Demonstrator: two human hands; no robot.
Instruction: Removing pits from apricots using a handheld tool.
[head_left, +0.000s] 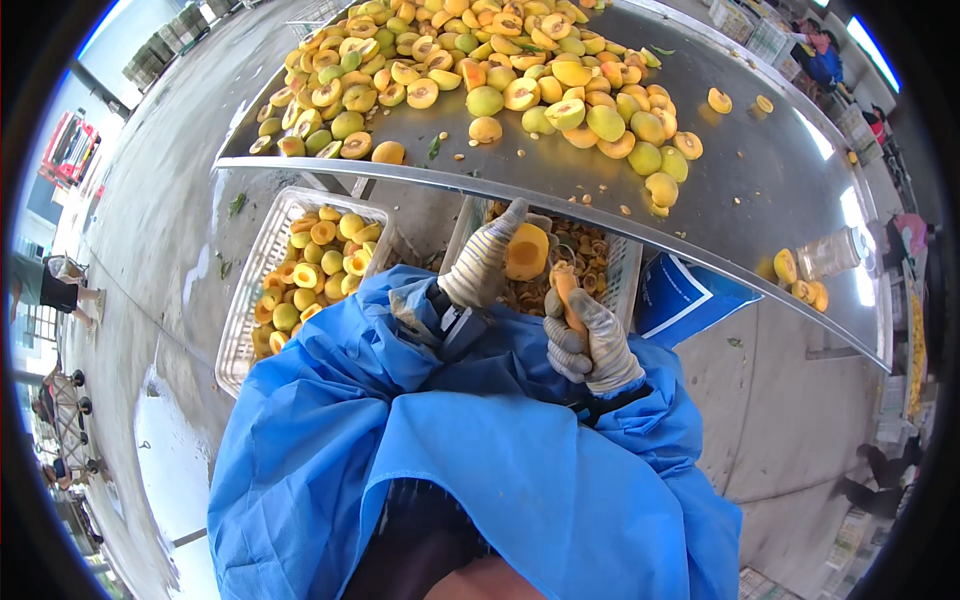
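Note:
My left hand (478,268), in a striped work glove, grips a halved yellow peach (526,252) at the table's near edge. Its thumb points up beside the fruit, and the orange cut face shows. My right hand (600,345), also gloved, is wrapped round the wooden handle of a pitting tool (567,290). The tool's thin metal end lies just right of the peach half; its exact shape is hard to make out. Beneath both hands stands a pale crate (627,285) holding brown pits and scraps (590,260).
A metal table (740,180) bears a large heap of halved peaches (480,60). A clear jar (832,254) lies at its right end beside a few halves. To my left stands a white crate (238,318) of peach halves. A blue bag (675,300) hangs under the table. Other people are in the background.

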